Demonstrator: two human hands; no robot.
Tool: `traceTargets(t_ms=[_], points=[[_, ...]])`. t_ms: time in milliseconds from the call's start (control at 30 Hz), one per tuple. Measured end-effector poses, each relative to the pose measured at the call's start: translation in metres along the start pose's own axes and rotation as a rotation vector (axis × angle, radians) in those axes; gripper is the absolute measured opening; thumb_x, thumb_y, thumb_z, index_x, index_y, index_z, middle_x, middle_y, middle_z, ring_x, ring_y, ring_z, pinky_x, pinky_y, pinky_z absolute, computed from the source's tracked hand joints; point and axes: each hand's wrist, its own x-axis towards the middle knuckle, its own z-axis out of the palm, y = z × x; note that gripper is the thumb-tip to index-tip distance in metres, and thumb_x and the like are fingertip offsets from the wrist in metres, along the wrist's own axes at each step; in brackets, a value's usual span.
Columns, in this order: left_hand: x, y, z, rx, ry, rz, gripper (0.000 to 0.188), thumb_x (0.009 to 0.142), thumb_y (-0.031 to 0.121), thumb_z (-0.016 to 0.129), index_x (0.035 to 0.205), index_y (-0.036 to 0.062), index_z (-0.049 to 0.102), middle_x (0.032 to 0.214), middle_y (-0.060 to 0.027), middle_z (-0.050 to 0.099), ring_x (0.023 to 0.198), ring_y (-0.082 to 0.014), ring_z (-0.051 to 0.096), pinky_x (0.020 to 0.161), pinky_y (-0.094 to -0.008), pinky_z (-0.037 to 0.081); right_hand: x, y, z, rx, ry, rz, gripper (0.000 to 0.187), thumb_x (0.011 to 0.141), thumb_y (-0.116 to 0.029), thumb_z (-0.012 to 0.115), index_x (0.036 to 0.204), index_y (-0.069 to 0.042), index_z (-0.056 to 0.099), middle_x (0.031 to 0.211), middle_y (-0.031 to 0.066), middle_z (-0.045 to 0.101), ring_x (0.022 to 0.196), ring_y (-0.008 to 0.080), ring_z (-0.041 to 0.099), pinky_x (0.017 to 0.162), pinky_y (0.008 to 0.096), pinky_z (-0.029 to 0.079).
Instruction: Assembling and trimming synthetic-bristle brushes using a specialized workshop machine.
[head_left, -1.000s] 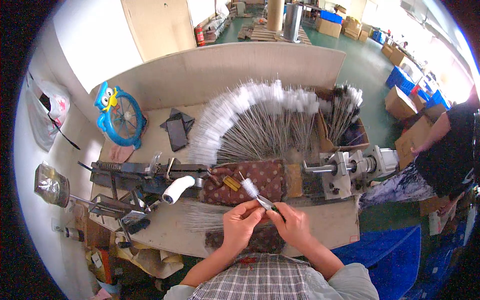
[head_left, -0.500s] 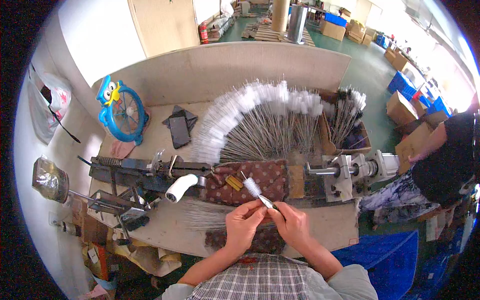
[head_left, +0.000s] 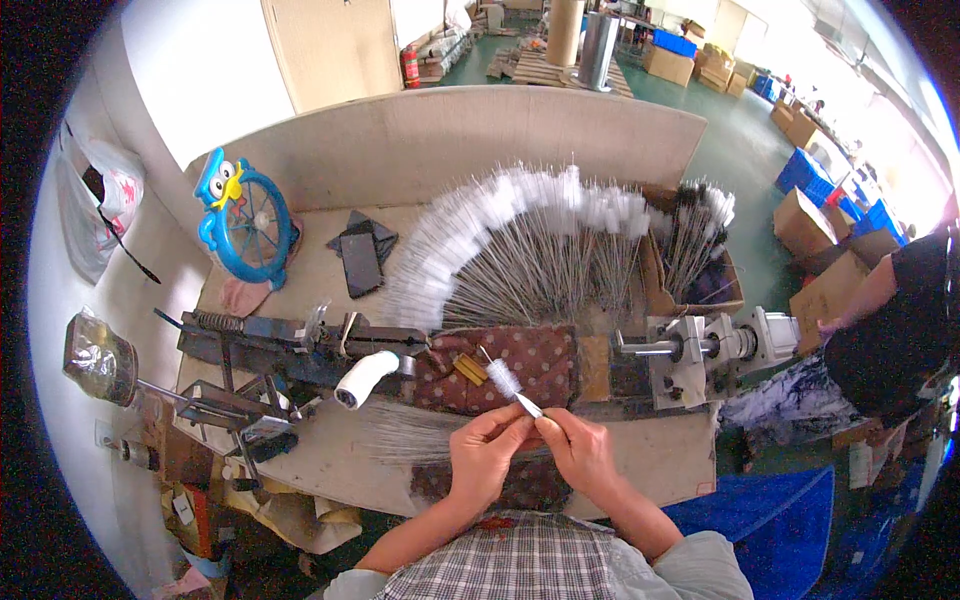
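Two hands [head_left: 480, 455] [head_left: 582, 452], one brush [head_left: 503, 378], one pointed tool [head_left: 528, 404]

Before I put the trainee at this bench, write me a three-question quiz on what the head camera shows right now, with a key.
1. True or false: the white-bristled brush is held with its bristle head pointing away from the wearer's body.
2. Which of these lies nearest to the bristle head?
A) the dark phone
B) the yellow object on the brown spotted cloth
C) the red fire extinguisher
3. Fill in the blank: the pointed metal tool is in the wearer's ____ hand.

Key:
1. True.
2. B.
3. Right; the right hand grips it.
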Motion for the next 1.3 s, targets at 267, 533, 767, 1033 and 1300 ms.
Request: traceTargets(t_ms=[267, 533, 767, 1033, 1300], points=[[-0.0002, -0.0016, -0.0008, -0.022, 0.011, -0.009, 0.023, 0.085, 0.002, 0.059, 0.106, -0.0084, 0.058, 0.097, -0.0144, 0.063, 0.083, -0.0200, 0.064, 0.076, -0.0329, 0.056, 0.0000, 0.0019, 0.0005, 0.006, -0.005, 0.020, 0.023, 0.087, -0.026, 0.057, 0.091, -0.004, 0.063, 0.073, 0.0153, 0.063, 0.062, 0.0312, 0.063, 0.053, 0.0391, 0.048], [-0.0013, -0.0009, -0.0005, -0.036, 0.010, -0.030, 0.025, 0.086, 0.005, 0.060, 0.107, -0.0075, 0.058, 0.098, -0.0139, 0.063, 0.085, -0.0193, 0.063, 0.077, -0.0322, 0.056, -0.0027, 0.0016, -0.0023, -0.015, 0.000, -0.009, 0.023, 0.087, -0.026, 0.058, 0.092, -0.004, 0.062, 0.076, 0.0163, 0.063, 0.064, 0.0314, 0.063, 0.055, 0.0384, 0.049], [-0.0007, -0.0010, 0.0013, -0.101, 0.015, -0.091, 0.025, 0.085, 0.004, 0.061, 0.107, -0.0075, 0.058, 0.098, -0.0140, 0.063, 0.084, -0.0197, 0.064, 0.076, -0.0321, 0.055, -0.0020, 0.0024, -0.0039, -0.011, -0.006, -0.020, 0.024, 0.087, -0.026, 0.058, 0.093, -0.003, 0.062, 0.076, 0.0165, 0.063, 0.065, 0.0317, 0.063, 0.054, 0.0388, 0.049], [-0.0013, -0.0047, 0.0017, -0.090, 0.018, -0.084, 0.025, 0.085, 0.005, 0.061, 0.106, -0.0072, 0.059, 0.097, -0.0139, 0.064, 0.083, -0.0194, 0.064, 0.075, -0.0312, 0.056, -0.0016, 0.0014, -0.0037, -0.023, -0.021, 0.003, 0.025, 0.088, -0.028, 0.056, 0.094, -0.004, 0.062, 0.074, 0.0169, 0.063, 0.065, 0.0324, 0.063, 0.054, 0.0394, 0.048], [-0.0011, -0.0046, 0.0019, -0.117, 0.034, -0.094, 0.024, 0.085, 0.005, 0.061, 0.106, -0.0069, 0.059, 0.097, -0.0139, 0.064, 0.083, -0.0192, 0.064, 0.075, -0.0313, 0.056, -0.0004, 0.0004, -0.0039, 0.036, -0.051, 0.044, 0.026, 0.089, -0.029, 0.054, 0.095, -0.005, 0.063, 0.075, 0.0166, 0.063, 0.065, 0.0320, 0.063, 0.055, 0.0390, 0.049]])
